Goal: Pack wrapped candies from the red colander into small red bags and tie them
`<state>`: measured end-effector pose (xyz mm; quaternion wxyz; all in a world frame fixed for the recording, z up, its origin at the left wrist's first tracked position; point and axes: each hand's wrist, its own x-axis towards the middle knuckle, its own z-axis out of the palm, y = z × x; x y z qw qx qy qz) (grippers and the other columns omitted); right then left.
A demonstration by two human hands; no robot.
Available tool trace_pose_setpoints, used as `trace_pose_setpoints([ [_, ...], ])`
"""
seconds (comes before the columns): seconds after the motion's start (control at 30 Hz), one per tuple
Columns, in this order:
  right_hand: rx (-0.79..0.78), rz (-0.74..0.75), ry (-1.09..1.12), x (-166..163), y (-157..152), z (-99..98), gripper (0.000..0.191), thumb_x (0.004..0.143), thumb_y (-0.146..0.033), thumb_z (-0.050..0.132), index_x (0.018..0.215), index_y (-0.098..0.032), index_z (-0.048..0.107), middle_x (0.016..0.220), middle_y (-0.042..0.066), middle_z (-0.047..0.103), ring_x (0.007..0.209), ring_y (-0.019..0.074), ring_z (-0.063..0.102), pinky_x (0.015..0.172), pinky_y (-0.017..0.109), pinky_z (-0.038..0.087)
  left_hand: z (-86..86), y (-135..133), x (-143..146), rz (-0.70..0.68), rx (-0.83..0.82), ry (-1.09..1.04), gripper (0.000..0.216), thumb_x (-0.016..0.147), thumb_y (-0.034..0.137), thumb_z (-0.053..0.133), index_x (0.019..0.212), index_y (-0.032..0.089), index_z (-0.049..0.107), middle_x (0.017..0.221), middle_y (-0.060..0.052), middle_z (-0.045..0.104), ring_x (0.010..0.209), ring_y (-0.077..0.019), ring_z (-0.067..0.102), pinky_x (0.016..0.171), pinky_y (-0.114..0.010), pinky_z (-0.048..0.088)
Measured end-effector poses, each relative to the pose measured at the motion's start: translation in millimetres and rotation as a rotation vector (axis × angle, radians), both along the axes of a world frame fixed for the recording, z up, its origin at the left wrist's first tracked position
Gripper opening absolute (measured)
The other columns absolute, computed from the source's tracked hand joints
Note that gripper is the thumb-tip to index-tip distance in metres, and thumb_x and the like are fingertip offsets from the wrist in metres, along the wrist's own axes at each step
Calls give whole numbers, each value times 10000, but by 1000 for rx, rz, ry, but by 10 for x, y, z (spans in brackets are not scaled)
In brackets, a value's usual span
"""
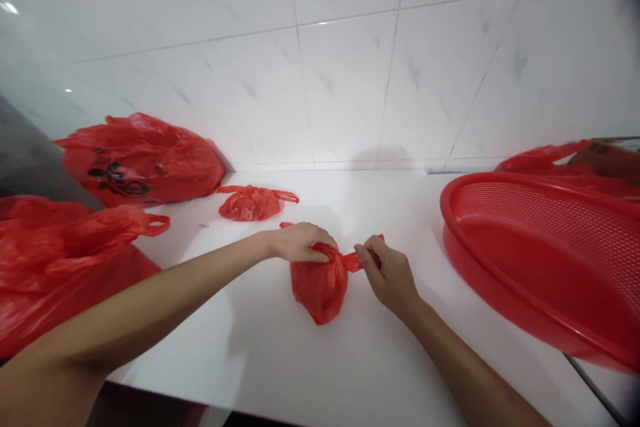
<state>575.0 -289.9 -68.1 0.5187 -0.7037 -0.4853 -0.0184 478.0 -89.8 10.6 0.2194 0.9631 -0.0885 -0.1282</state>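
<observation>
A small red plastic bag [320, 290] sits near the middle of the white counter, its neck gathered and twisted at the top. My left hand [305, 242] is closed on the gathered neck, thumb and fingers pinching the plastic. To the right, my right hand [387, 273] grips one stretched handle of the same bag and holds it out sideways. What the bag contains is hidden. Just behind my left hand lies another small tied red bag [253, 204], its two handle ends spread to the sides.
At the right stands a large red plastic basket [500, 293] with mesh walls, and more red plastic [545, 157] behind it. Two big full red bags, one at the back left [145, 160] and one at the near left [65, 260], flank the counter [390, 360]. A tiled wall [350, 80] closes the back.
</observation>
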Motion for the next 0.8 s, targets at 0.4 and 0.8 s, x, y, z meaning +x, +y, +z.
trace_pose_setpoints([
  [0.4,-43,-84,258,64,37,-88,171,936,-394,460,1030,-252,473,580,-81,373,503,96,351,507,210,309,509,804,-739,548,110,-21,426,883,582,418,783,202,580,786,-5,610,727,-167,557,650,-252,435],
  [0.8,-139,-26,236,87,97,-216,138,930,-337,440,1032,-253,477,600,-76,374,518,101,367,523,222,313,38,1004,-862,900,616,-222,469,882,482,362,1220,231,569,1281,-150,526,1227,-350,459,1002,-529,360],
])
